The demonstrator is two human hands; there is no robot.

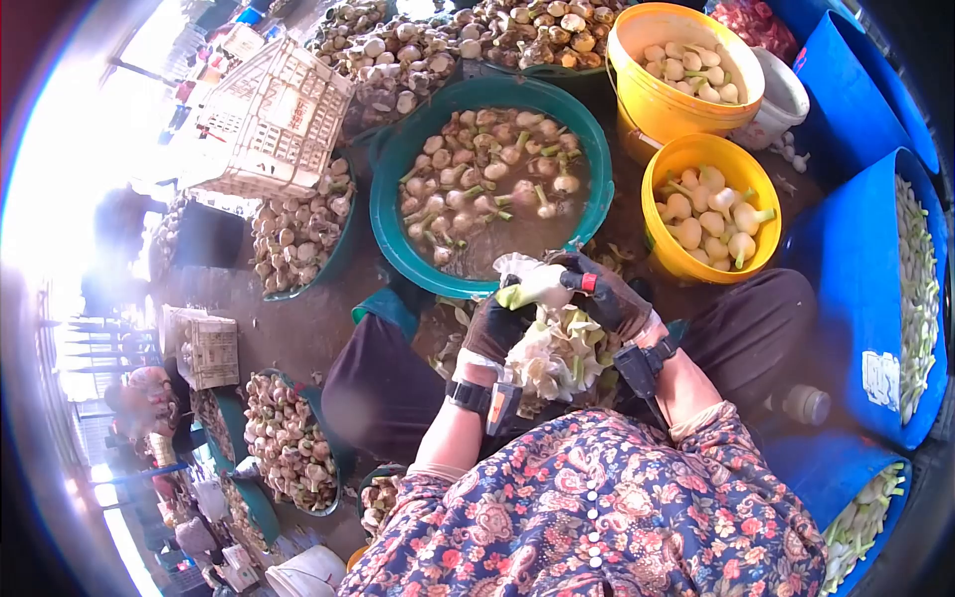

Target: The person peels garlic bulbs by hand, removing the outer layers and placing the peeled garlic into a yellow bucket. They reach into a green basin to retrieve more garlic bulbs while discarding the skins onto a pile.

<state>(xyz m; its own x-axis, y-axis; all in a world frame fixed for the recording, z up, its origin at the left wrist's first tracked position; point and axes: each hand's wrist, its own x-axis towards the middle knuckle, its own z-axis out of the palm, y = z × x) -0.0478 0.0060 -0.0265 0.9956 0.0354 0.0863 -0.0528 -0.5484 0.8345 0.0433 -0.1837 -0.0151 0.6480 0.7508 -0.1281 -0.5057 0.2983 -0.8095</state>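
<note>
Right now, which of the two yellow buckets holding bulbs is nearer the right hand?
The yellow bucket by the right knee, lower in view, is nearer the right hand; the other yellow bucket stands farther off, beside the grey bucket.

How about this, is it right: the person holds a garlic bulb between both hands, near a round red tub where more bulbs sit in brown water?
Not quite: the round tub is green, not red, as the head view shows. The rest stands: the left hand and right hand hold the garlic bulb between them, and more bulbs sit in brown water.
</note>
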